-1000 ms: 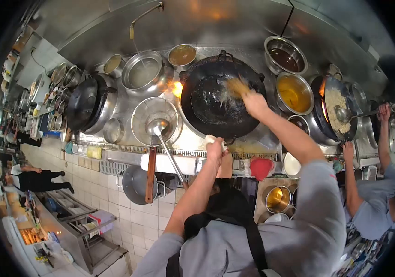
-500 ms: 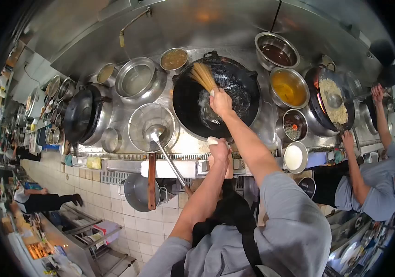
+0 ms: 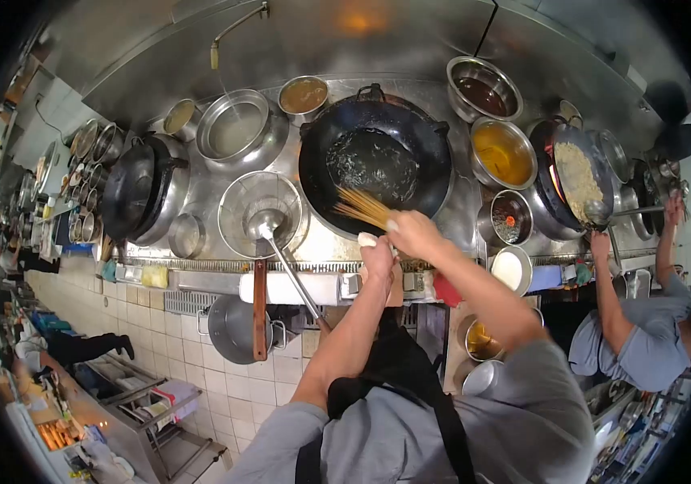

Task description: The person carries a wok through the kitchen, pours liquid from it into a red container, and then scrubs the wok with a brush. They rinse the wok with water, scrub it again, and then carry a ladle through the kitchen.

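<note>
My right hand (image 3: 415,234) is closed around a bamboo wok brush (image 3: 362,208). The bristles point left over the near inside of a large black wok (image 3: 434,173). Water (image 3: 374,165) with foam lies in the wok's bottom. At the near rim, my left hand (image 3: 378,260) grips a pale folded cloth (image 3: 367,240); whether a wok handle is under it is hidden. Left of the wok, a ladle (image 3: 265,223) rests in a round wire strainer (image 3: 236,211) with a wooden handle.
Bowls of amber liquid (image 3: 504,155) and dark sauce (image 3: 487,90) stand right of the wok. A co-worker's hand (image 3: 600,244) is at another wok of pale food (image 3: 575,177). A water tap (image 3: 215,55) hangs over a metal pot (image 3: 232,133).
The brush in my right hand has moved from the wok's far left side to its near edge, close to my left hand. The water in the wok has settled into a rounder pool.
</note>
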Demonstrator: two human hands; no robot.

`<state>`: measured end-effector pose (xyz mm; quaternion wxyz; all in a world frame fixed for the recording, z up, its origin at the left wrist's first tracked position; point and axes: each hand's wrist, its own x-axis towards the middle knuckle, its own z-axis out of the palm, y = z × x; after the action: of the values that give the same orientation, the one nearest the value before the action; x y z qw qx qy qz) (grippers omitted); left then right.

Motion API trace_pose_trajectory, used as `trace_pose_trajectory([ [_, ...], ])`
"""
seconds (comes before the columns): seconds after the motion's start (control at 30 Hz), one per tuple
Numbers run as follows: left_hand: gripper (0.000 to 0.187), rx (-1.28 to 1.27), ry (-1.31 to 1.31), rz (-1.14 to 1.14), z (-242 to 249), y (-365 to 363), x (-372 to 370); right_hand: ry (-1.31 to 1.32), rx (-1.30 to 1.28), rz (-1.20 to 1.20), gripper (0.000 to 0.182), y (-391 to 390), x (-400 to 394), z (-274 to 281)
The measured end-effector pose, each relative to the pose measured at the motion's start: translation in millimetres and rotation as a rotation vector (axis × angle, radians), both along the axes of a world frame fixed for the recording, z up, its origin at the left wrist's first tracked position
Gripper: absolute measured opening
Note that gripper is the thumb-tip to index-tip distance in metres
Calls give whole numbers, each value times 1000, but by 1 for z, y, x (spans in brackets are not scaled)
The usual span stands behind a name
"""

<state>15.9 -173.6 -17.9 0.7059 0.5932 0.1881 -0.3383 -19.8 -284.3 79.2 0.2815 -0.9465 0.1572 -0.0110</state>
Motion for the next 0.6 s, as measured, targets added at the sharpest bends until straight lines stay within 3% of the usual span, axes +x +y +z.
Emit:
trace_pose_trajectory([
  [0.07, 15, 2, 49, -22, -7, 4, 2, 229, -226, 14, 22, -18, -31, 15],
  [0.13, 15, -15, 88, -65, -3, 9, 6, 313, -368, 53, 19, -66, -10, 17],
  [0.2, 16, -81, 126, -101, -3, 17, 15, 106, -368, -42, 18, -111, 50, -10],
  [0.23, 16, -105, 131, -106, -1, 20, 17, 140, -338, -112, 21, -117, 83, -13],
  [0.37, 14, -87, 104, -71, 5, 16, 15, 77, -71, -319, 25, -53, 151, -31],
  [0.53, 15, -139, 83, -3, 3, 13, 9, -106, 99, -212, 22, 13, 86, -40],
  [0.6, 16, -92, 73, 65, 10, 8, 5, -45, 115, -101, 31, 11, 38, -22],
])
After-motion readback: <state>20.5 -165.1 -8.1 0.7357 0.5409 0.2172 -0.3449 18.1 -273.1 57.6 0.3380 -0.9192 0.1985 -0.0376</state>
